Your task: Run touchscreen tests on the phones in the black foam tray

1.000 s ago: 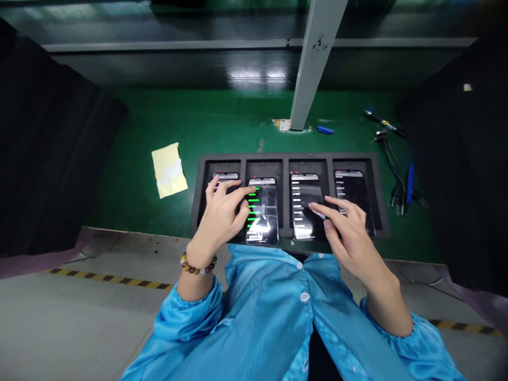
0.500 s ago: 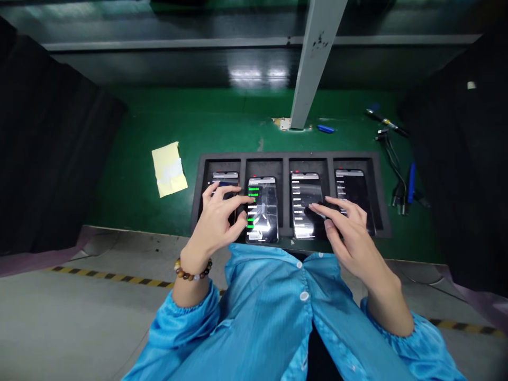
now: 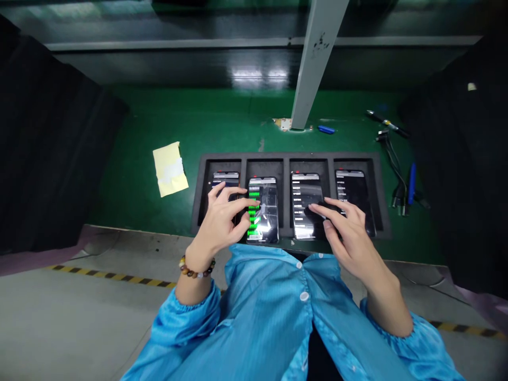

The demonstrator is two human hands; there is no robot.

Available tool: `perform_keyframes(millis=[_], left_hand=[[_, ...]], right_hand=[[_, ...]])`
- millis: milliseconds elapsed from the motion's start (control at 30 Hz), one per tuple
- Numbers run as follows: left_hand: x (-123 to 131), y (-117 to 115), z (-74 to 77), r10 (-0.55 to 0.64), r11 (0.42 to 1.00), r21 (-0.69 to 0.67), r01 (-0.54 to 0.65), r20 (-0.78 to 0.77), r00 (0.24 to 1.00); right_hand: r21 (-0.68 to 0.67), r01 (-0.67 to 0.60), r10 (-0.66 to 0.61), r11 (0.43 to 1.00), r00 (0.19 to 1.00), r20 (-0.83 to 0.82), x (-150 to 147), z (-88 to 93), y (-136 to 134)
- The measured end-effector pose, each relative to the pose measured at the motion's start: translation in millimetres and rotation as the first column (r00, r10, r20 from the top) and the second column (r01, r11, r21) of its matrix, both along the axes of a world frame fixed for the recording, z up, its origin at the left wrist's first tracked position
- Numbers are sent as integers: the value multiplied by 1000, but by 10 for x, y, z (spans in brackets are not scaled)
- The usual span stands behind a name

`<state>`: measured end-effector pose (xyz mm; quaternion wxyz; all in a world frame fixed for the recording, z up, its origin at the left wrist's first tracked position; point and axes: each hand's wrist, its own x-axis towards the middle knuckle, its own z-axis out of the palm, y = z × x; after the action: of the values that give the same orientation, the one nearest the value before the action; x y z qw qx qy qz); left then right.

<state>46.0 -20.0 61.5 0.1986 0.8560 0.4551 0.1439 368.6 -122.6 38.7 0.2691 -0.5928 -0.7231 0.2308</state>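
Several smartphones rest side by side in the compartments of a black tray (image 3: pixel 286 157). My left hand (image 3: pixel 222 217), fingers apart, reaches over the leftmost phone (image 3: pixel 226 175); its index fingertip is at the screen of the second phone (image 3: pixel 268 211), which shows a list with green lines. My right hand (image 3: pixel 349 233) is open too, its index fingertip at the screen of the third phone (image 3: pixel 304 190), which lists white text on black. The rightmost phone (image 3: pixel 351 182) lies partly under my right fingers, its screen mostly dark. Neither hand grasps anything.
Left of the tray a yellow paper (image 3: pixel 170 169) lies on the green tabletop (image 3: pixel 222 121). A grey post (image 3: pixel 317 63) rises behind the tray, near a blue cap (image 3: pixel 326 129). At right are a pen (image 3: pixel 387 124), cables (image 3: pixel 392 153) and a blue stick-like tool (image 3: pixel 411 182).
My left hand has shifted slightly right and up across the second phone. Its list has changed, with more green lines showing. My right hand has barely moved.
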Motion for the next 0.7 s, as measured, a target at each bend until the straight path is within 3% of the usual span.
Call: perform_keyframes(millis=[700], left_hand=[[52, 62, -59, 30, 998, 52, -29, -22, 999]], right_hand=[[19, -25, 25, 1000, 1000, -8, 8, -20, -42]])
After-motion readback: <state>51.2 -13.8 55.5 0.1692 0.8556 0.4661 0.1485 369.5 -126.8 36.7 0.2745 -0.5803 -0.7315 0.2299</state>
